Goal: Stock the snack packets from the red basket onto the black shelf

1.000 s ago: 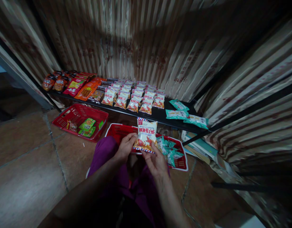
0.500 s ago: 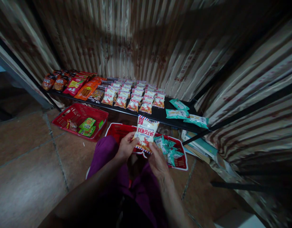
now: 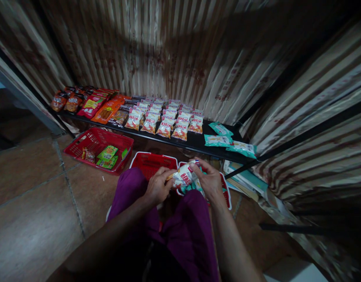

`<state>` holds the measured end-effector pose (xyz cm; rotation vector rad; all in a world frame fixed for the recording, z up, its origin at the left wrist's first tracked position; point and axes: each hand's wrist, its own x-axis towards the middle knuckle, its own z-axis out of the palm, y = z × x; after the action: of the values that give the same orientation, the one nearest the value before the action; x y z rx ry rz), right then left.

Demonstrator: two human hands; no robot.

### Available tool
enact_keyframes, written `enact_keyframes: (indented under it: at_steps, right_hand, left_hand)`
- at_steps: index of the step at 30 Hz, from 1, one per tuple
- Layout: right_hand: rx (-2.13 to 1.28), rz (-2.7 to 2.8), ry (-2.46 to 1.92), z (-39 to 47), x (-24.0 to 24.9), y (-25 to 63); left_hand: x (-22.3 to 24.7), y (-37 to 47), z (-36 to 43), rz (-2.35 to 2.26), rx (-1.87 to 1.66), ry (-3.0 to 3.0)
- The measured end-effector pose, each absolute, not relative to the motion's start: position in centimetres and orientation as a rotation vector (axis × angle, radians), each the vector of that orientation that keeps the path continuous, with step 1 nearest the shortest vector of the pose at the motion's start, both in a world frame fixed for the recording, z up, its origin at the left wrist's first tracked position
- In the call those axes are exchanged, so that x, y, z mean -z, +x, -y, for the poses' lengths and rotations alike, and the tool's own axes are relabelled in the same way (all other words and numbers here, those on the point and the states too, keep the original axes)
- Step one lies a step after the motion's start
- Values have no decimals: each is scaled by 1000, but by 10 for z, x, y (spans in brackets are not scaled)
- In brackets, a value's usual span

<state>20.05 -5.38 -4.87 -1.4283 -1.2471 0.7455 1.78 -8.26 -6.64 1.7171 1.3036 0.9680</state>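
Observation:
Between my two hands is a white snack bag (image 3: 185, 175) with red lettering and a striped edge, tilted over the baskets. My left hand (image 3: 160, 185) grips its lower left end, fingers curled round it. The opposite, striped end is pinched by my right hand (image 3: 209, 181). Below the bag, a red basket (image 3: 228, 196) holds teal snack packets, partly hidden by my right hand and knee. Another red basket (image 3: 152, 158) stands beside it, behind my left hand. On the black shelf (image 3: 198, 145) ahead, matching white snack bags (image 3: 165, 126) stand in rows.
Teal packets (image 3: 218, 140) lie on the shelf's right part; orange, pink and dark snack bags (image 3: 105, 111) fill its left. A third red basket (image 3: 121, 166) with green packets sits on the tiled floor at left. Dark metal bars (image 3: 268, 156) and books (image 3: 248, 178) are at right.
The white bag has turned from upright and facing me to tilted sideways, slightly lower. My right hand has moved up and right to its striped end.

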Motion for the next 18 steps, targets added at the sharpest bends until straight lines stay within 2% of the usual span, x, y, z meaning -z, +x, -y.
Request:
enact_keyframes:
  at_steps: [8,18]
  right_hand:
    - [-809,903,-1414,46,58,192]
    - [-712,1027,-1530,44,49,194]
  left_hand:
    - [68,21,87,-1294,-1061,1664]
    - [75,23,96,-1218,-1149,1553]
